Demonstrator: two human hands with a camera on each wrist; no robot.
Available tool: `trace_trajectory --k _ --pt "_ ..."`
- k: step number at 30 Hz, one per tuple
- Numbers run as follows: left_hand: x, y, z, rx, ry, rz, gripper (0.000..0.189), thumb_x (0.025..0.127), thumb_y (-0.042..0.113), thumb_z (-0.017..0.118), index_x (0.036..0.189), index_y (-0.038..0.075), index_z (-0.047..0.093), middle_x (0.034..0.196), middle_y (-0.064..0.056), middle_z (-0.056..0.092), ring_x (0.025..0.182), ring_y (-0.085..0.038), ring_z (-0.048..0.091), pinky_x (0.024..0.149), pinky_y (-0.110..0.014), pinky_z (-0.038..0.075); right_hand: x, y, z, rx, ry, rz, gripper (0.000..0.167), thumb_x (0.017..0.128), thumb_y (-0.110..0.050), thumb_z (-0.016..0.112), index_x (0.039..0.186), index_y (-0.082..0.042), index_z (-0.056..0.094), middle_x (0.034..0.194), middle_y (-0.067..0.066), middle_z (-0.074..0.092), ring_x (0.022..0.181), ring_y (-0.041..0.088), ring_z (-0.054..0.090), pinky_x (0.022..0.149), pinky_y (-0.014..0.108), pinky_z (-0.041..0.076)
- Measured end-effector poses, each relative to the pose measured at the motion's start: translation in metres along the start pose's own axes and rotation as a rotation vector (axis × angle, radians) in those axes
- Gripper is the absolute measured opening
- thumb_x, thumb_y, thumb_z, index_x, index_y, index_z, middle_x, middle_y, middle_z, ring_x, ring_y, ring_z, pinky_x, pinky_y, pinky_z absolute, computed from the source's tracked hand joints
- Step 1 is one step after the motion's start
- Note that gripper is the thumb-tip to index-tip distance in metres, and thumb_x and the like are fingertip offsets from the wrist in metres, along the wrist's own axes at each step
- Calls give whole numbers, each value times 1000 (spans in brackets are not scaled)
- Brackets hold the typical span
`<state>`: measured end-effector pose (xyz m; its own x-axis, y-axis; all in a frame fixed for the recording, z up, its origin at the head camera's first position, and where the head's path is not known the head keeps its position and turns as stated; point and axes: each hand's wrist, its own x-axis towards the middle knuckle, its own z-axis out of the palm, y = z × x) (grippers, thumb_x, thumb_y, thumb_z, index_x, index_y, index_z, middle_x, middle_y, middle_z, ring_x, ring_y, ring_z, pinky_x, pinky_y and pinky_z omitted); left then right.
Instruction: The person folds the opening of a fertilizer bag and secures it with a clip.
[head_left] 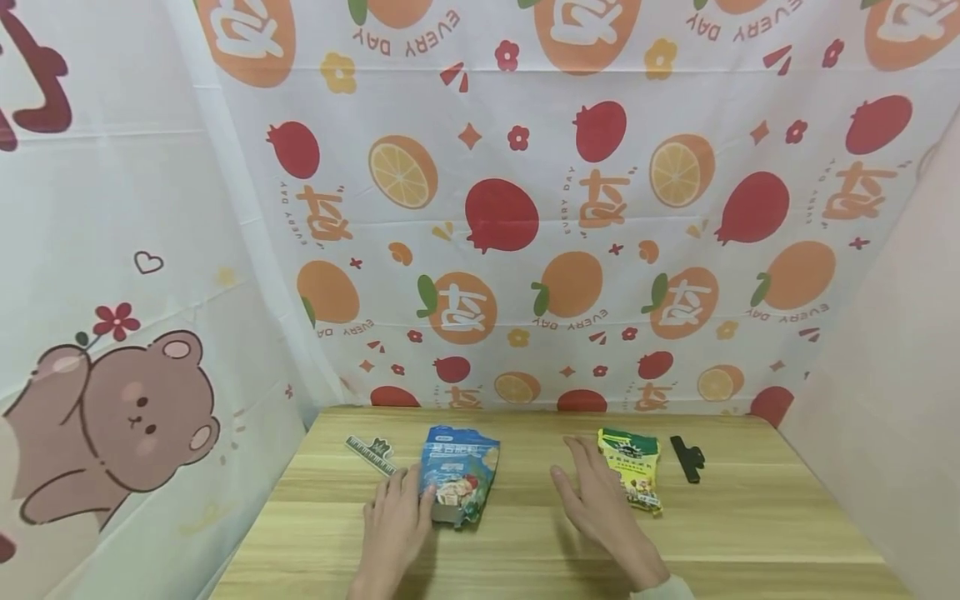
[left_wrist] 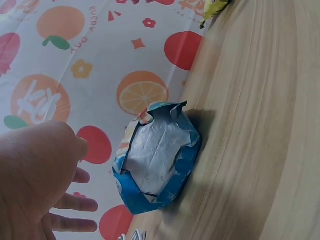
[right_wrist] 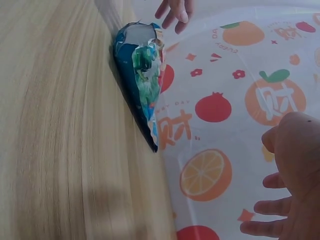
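1. Your left hand (head_left: 393,521): open, fingers extended, beside one blue printed pouch (head_left: 459,471), on the wood-grain table (head_left: 525,550).
2. Your right hand (head_left: 603,504): likewise, beside one yellow-and-green packet (head_left: 637,468).
3. Clips, two: black clip (head_left: 686,460), piano-key-striped clip (head_left: 367,453).

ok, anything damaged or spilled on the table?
The blue bag looks odd at its near end: crumpled edges around a grey panel, clearest in the left wrist view. Can't tell whether it's torn or just folded. No spill visible on the table.
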<state>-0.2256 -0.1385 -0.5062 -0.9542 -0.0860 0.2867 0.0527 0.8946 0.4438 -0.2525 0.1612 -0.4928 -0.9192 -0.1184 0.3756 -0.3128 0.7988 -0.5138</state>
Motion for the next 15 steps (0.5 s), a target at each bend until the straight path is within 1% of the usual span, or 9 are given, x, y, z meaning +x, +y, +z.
trace_trajectory --k 3,9,12,15 --pt "2 -1 0 7 -5 5 50 106 35 50 146 5 50 145 -28 53 133 -51 50 101 -74 41 2 -1 3 -3 -3 -21 57 105 -41 53 153 -11 42 158 20 42 141 45 45 107 72 38" --pt "8 -6 -2 11 -17 16 49 106 35 49 143 3 52 142 -29 55 129 -51 53 98 -70 47 5 -4 12 -24 -28 -58 57 105 -43 50 151 -10 43 155 21 46 139 42 48 108 64 44" --pt "10 -8 -3 3 -18 27 48 107 33 49 142 1 53 140 -30 56 128 -52 54 100 -68 47 6 -6 16 -25 -53 -57 56 106 -42 50 151 -11 44 154 19 47 137 41 50 109 63 44" --pt "11 -12 -2 -23 -25 26 48 107 33 49 141 0 53 140 -31 56 127 -53 54 103 -67 45 7 -9 21 -12 -83 -68 53 106 -40 50 150 -11 44 153 18 49 137 41 51 108 63 44"
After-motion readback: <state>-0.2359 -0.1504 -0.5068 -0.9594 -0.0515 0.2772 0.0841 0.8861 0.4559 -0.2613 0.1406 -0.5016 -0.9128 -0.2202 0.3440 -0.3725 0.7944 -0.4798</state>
